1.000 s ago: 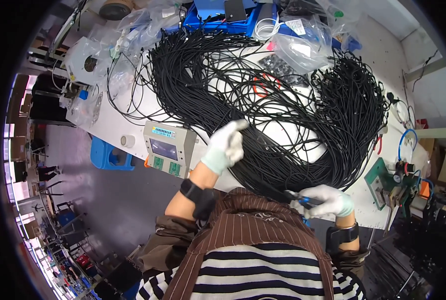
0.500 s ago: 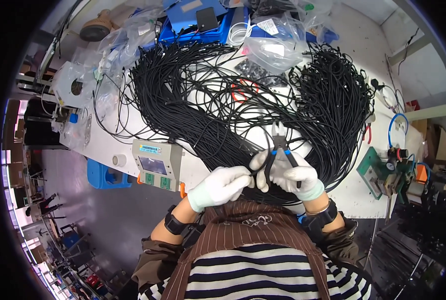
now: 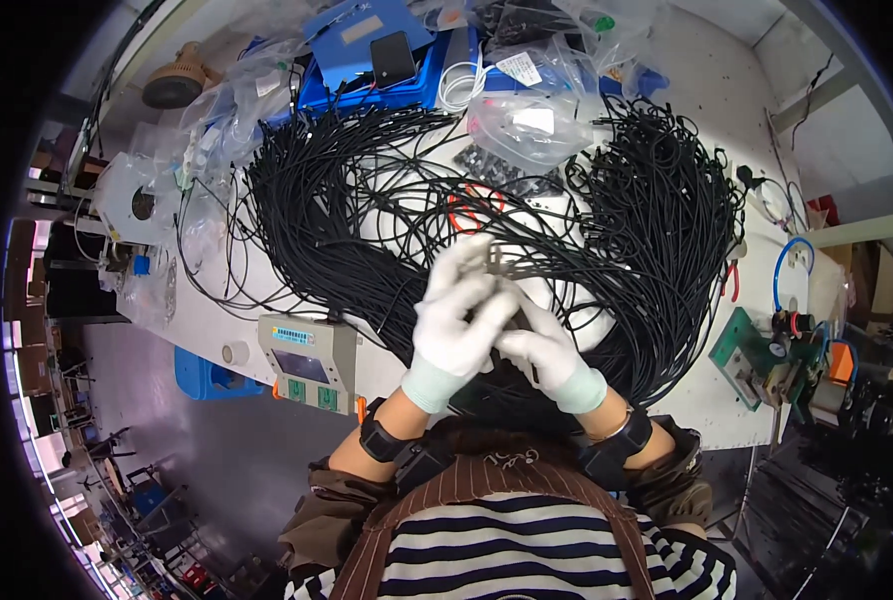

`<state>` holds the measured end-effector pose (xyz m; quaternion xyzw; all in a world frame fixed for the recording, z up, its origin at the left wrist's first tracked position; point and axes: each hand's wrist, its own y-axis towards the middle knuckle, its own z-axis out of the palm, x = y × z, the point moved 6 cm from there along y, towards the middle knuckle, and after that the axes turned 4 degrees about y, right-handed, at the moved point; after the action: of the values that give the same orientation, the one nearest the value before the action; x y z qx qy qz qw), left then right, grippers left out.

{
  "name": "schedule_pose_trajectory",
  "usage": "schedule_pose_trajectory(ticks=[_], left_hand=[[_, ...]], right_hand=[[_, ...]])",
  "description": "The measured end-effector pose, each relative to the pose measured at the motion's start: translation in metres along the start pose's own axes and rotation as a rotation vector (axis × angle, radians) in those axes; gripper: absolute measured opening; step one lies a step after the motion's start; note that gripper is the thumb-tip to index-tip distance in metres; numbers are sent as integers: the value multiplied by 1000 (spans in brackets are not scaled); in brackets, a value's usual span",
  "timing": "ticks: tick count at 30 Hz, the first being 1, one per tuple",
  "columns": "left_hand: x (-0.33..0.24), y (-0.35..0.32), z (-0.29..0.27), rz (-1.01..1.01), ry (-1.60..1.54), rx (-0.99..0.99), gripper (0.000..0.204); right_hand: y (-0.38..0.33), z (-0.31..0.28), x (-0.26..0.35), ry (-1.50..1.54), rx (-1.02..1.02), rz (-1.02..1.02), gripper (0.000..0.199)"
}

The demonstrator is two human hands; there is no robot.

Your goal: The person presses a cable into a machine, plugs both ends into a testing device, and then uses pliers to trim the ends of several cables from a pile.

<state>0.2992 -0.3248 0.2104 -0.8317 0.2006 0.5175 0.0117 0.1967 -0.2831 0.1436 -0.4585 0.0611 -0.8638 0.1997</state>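
Note:
My two white-gloved hands meet over the middle of the black cables. My left hand [image 3: 455,325] is raised with its fingers bent, and what they pinch, if anything, is hidden. Beside it, my right hand [image 3: 552,350] is closed round the pliers [image 3: 495,262]. Only a blurred grey part, seemingly the jaws, shows past the left fingertips; the handles are mostly hidden. Beneath and beyond the hands, a long bundle of black cables [image 3: 332,245] curves to the far left. Another tangled heap of black cables [image 3: 657,200] lies on the right.
A grey box with a screen [image 3: 307,362] stands at the table's left front edge. Clear plastic bags [image 3: 532,130] and a blue tray [image 3: 317,92] lie at the back. A green bench fixture [image 3: 735,355] is at the right. A red-orange loop [image 3: 457,212] lies among the cables.
My left hand has moved up and forward across the right hand's front. The pliers, plainly upright in the right hand before, are now tilted and mostly covered. The view has shifted slightly.

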Motion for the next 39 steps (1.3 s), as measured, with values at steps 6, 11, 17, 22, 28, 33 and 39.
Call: schedule_pose_trajectory(ticks=[6, 11, 17, 22, 28, 33, 39], left_hand=[[53, 3, -45, -352, -535, -357, 26], [77, 4, -41, -468, -525, -207, 26], [99, 5, -10, -560, -298, 27, 26], [101, 3, -1, -392, -167, -41, 21], [55, 9, -6, -36, 241, -63, 18], [50, 9, -5, -32, 341, -14, 19], [60, 21, 0, 37, 447, 1, 19]], right_hand=[[79, -49, 106, -1172, -323, -883, 33], [123, -53, 70, -943, -23, 122, 27], [59, -63, -31, -898, -5, -246, 45], [12, -33, 17, -1001, -82, -111, 52], [6, -27, 13, -1014, -25, 33, 59], [15, -29, 10, -988, -5, -20, 57], [34, -35, 13, -909, 97, 17, 37]])
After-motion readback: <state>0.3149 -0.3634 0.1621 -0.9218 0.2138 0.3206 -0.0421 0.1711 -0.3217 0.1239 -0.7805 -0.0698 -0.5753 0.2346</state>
